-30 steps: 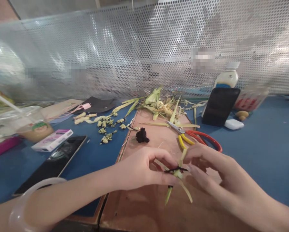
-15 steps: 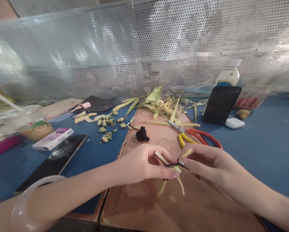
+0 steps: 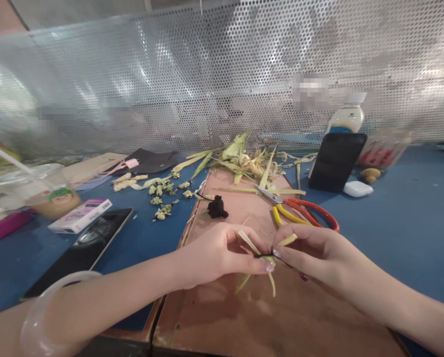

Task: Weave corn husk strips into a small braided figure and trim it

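Note:
My left hand [image 3: 227, 255] pinches narrow pale green-yellow corn husk strips [image 3: 248, 241] between thumb and fingers. Loose ends of the strips poke out above and below that thumb. Across them runs a thin black cord [image 3: 263, 256], partly hidden by the fingertips. Thumb and forefinger of my right hand [image 3: 313, 255] are closed on the cord, right up against the left fingertips. One strip end sticks up beside the right forefinger. A black tangled clump [image 3: 217, 207] lies on the brown board [image 3: 214, 317] beyond the left hand.
Scissors [image 3: 307, 213] with red and yellow handles lie past my right hand. Behind them is a heap of corn husks [image 3: 244, 161]. Small knotted husk pieces [image 3: 162, 187], a phone [image 3: 91, 238] and a drink cup [image 3: 58, 193] are at left. Another phone [image 3: 337, 162] leans against a bottle [image 3: 346, 116].
Both hands stay together in nearly the same place. The lower strip ends have shifted slightly left, and the right fingertips have moved a little closer to the left thumb.

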`<state>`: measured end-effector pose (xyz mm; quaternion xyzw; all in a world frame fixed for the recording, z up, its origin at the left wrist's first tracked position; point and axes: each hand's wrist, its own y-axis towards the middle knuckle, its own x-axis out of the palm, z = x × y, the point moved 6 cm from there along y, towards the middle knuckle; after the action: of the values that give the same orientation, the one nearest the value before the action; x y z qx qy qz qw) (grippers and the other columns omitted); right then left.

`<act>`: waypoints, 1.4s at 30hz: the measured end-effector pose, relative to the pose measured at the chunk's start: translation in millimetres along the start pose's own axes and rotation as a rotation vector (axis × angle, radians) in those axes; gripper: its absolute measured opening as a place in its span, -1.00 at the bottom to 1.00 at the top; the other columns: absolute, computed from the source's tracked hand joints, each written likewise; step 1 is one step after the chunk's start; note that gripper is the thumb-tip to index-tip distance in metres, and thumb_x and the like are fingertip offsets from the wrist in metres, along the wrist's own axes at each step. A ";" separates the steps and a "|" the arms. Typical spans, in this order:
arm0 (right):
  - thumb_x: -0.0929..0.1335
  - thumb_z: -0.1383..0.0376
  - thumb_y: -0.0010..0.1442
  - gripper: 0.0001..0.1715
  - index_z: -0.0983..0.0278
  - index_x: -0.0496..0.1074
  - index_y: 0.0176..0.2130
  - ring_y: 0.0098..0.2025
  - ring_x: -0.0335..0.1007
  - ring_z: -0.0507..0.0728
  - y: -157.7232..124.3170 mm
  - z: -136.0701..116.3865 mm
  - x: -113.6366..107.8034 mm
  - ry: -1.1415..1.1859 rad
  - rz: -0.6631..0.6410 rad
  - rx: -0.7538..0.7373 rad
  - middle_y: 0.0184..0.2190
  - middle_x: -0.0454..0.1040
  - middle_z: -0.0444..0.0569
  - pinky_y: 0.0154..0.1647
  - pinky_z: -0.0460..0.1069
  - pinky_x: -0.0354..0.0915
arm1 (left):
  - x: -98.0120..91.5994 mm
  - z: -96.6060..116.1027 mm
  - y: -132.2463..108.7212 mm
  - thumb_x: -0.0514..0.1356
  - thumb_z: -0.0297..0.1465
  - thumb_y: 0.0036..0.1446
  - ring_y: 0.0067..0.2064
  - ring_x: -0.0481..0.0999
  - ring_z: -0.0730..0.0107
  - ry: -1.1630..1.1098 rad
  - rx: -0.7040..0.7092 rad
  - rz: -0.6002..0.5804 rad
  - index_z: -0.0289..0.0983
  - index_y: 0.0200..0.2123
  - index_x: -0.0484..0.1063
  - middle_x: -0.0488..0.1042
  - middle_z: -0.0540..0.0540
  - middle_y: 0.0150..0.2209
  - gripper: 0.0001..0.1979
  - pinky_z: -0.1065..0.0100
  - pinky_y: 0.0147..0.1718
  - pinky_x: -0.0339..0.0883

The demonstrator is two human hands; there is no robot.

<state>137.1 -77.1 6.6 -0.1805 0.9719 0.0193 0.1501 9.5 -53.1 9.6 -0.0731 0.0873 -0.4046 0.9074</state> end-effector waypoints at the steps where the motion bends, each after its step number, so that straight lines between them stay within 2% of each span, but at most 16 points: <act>1: 0.30 0.18 0.13 -0.83 0.24 0.37 -0.35 -0.50 0.17 -0.08 -0.2 -0.3 0.2 0.005 -0.003 0.001 -0.48 0.35 -0.19 -0.52 -0.19 0.10 | 0.0 1.0 -0.1 0.26 -0.40 -0.08 -0.30 0.37 0.50 -0.005 0.005 0.004 -0.29 -0.39 0.42 0.42 0.03 -0.39 -0.87 0.42 -0.23 0.19; 6: 0.30 0.18 0.13 -0.84 0.23 0.32 -0.32 -0.41 0.22 -0.05 -1.4 -2.3 1.9 0.044 -0.048 -0.042 -0.43 0.33 -0.17 -0.44 -0.17 0.16 | 3.9 1.5 -0.7 0.24 -0.39 -0.04 -0.24 0.37 0.47 0.003 0.043 -0.061 -0.28 -0.35 0.44 0.43 0.01 -0.33 -0.86 0.41 -0.18 0.19; 9: 0.30 0.20 0.13 -0.85 0.21 0.27 -0.30 -0.36 0.24 -0.02 -2.8 -0.9 3.7 0.057 -0.094 -0.072 -0.38 0.32 -0.17 -0.40 -0.15 0.19 | 2.3 -2.5 0.0 0.26 -0.35 -0.07 -0.23 0.37 0.45 0.018 0.058 -0.060 -0.27 -0.34 0.44 0.43 0.01 -0.32 -0.82 0.39 -0.18 0.20; 13: 0.33 0.20 0.10 -0.77 0.16 0.26 -0.21 -0.44 0.19 -0.05 -5.0 2.6 4.6 -0.089 -0.125 -0.112 -0.37 0.29 -0.18 -0.49 -0.16 0.16 | 1.2 -8.9 0.4 0.28 -0.36 -0.09 -0.25 0.38 0.45 0.027 0.024 -0.084 -0.28 -0.33 0.44 0.45 0.00 -0.32 -0.79 0.37 -0.19 0.22; 18: 0.32 0.23 0.10 -0.79 0.14 0.30 -0.20 -0.35 0.25 -0.02 -7.0 0.3 5.0 -0.187 -0.121 -0.209 -0.23 0.30 -0.13 -0.40 -0.14 0.24 | 3.4 -9.4 -1.2 0.28 -0.38 -0.09 -0.28 0.38 0.46 0.016 0.045 -0.117 -0.29 -0.36 0.44 0.45 0.01 -0.35 -0.83 0.39 -0.21 0.21; 23: 0.32 0.29 0.10 -0.84 0.14 0.32 -0.23 -0.32 0.29 -0.01 -7.9 -1.8 7.4 -0.222 -0.121 -0.304 -0.29 0.32 -0.13 -0.35 -0.12 0.28 | 2.8 -8.7 -1.6 0.29 -0.31 -0.12 -0.31 0.35 0.43 0.119 0.010 -0.093 -0.30 -0.41 0.43 0.41 0.01 -0.39 -0.80 0.38 -0.27 0.21; 26: 0.31 0.30 0.11 -0.86 0.15 0.33 -0.24 -0.35 0.29 -0.02 -7.4 -1.8 7.6 -0.242 -0.106 -0.318 -0.32 0.33 -0.13 -0.37 -0.13 0.29 | 6.8 -6.1 -1.4 0.26 -0.34 -0.07 -0.30 0.34 0.46 0.072 0.016 -0.153 -0.29 -0.39 0.43 0.39 0.02 -0.38 -0.84 0.40 -0.27 0.19; 30: 0.30 0.31 0.11 -0.86 0.16 0.33 -0.24 -0.33 0.30 0.00 -7.9 -6.0 7.7 -0.273 -0.090 -0.346 -0.31 0.34 -0.11 -0.39 -0.13 0.29 | 7.3 -5.5 -0.2 0.27 -0.38 -0.08 -0.32 0.33 0.50 0.021 0.027 -0.142 -0.29 -0.40 0.43 0.39 0.04 -0.40 -0.86 0.45 -0.30 0.15; 35: 0.29 0.32 0.11 -0.87 0.18 0.33 -0.25 -0.30 0.30 0.01 -8.6 -7.8 7.4 -0.302 -0.079 -0.348 -0.30 0.33 -0.10 -0.37 -0.11 0.29 | 7.2 -8.9 0.0 0.28 -0.38 -0.09 -0.32 0.33 0.49 0.026 -0.002 -0.119 -0.30 -0.41 0.44 0.40 0.03 -0.40 -0.86 0.44 -0.30 0.16; 42: 0.29 0.25 0.13 -0.82 0.19 0.32 -0.20 -0.31 0.31 0.02 -5.6 -4.1 -1.4 -0.166 -0.081 -0.210 -0.27 0.35 -0.09 -0.34 -0.10 0.31 | 3.9 -4.9 -1.8 0.25 -0.40 -0.05 -0.24 0.36 0.48 -0.043 0.007 -0.089 -0.26 -0.32 0.46 0.45 0.01 -0.32 -0.84 0.42 -0.18 0.18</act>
<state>139.2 -82.2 11.1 -0.2323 0.9406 0.1297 0.2109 9.7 -57.4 4.8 -0.0825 0.0629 -0.4432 0.8904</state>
